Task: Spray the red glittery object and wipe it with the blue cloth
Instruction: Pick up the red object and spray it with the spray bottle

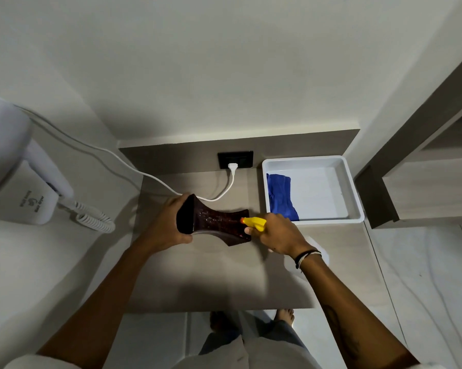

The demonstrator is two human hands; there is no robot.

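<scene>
Left hand (165, 225): my fingers wrap the wide end of the red glittery object (213, 222), lifted over the counter (224, 278).
Right hand (277, 233): closed on the spray bottle (255, 223), nozzle almost touching it.
Handling: looks rigid and slick; I'd grip the flared end.
Blue cloth (279, 195): waiting in the white tray (355, 198).

The only lettering is on the white wall unit (24, 198) at the left: two short curved lines of small grey print around a small round logo. The print is upside down in this view and too blurred to read with any certainty. No other text, number or sign is legible on anything else.
</scene>
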